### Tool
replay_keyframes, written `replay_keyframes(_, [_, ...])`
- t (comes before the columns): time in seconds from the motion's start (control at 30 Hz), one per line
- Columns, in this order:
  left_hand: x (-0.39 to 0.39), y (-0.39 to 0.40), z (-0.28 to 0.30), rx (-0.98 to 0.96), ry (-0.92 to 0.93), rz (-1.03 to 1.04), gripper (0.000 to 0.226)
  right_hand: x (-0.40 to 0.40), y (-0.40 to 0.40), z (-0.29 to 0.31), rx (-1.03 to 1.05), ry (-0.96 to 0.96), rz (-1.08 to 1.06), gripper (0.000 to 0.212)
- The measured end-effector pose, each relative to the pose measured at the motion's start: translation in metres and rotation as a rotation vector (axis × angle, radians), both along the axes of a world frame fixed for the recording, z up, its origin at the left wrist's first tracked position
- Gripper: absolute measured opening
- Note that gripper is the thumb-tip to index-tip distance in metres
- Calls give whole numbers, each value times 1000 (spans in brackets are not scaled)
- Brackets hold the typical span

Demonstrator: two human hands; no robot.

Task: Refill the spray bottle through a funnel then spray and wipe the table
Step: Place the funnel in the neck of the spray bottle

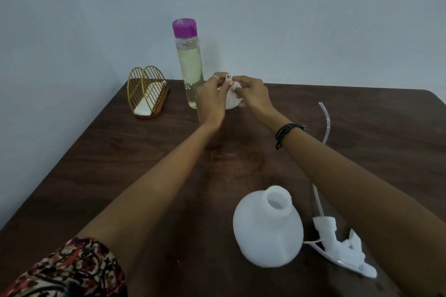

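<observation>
— Nearest sits what?
— White plastic spray bottle (268, 231), uncapped, on the dark wooden table (120, 164), its trigger head (337, 246) beside it.
— Hands?
— Left hand (210, 101) and right hand (253, 96) both pinch a white funnel (230, 93), spout up, beside the purple-capped clear bottle (189, 62).

White marking low on the clear bottle (190, 65) with the purple cap, partly hidden behind the left hand (210, 101), too blurred to be read, no other text, label, brand, number or sign was legible anywhere
</observation>
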State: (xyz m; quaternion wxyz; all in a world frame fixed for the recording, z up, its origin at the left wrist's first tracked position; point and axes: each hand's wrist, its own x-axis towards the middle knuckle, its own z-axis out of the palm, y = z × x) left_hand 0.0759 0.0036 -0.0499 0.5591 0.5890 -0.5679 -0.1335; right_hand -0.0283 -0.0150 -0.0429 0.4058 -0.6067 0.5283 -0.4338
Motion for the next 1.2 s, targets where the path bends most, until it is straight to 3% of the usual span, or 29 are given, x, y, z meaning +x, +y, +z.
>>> replay_keyframes(0.1, [-2, 30, 23, -164, -84, -25, 24, -10, 25, 33, 271, -369, 0, 29])
replay_keyframes(0.2, [-3, 62, 44, -334, -239, -73, 27, -20, 56, 65, 391, -609, 103, 21])
replay_keyframes(0.33, [2, 98, 60, -582, -504, -144, 28, -27, 97, 101, 334, -644, 134, 17])
replay_keyframes(0.43, [6, 123, 66, -638, -522, -226, 30, -33, 131, 120, 255, -630, 120, 22])
replay_keyframes(0.57, [8, 159, 66, -646, -530, -364, 29, -41, 169, 124, 93, -538, 34, 47])
replay_keyframes(0.67, [7, 186, 71, -601, -423, -449, 28, -45, 192, 124, -4, -497, -27, 70])
replay_keyframes(0.73, [2, 202, 76, -528, -262, -454, 21, -47, 210, 126, -60, -496, -53, 56])
replay_keyframes(0.8, [-5, 216, 84, -367, 53, -459, 18, -51, 225, 124, -150, -443, -69, 45])
replay_keyframes(0.9, [-7, 223, 91, -203, 398, -470, 41, -54, 244, 117, -265, -328, -84, 44])
replay_keyframes(1.0, [-8, 225, 90, -67, 444, -584, 56, -57, 256, 107, -281, -306, -63, 44])
replay_keyframes(1.2, [-9, 230, 76, 31, 478, -677, 51, -62, 272, 89, -284, -329, -83, 43])
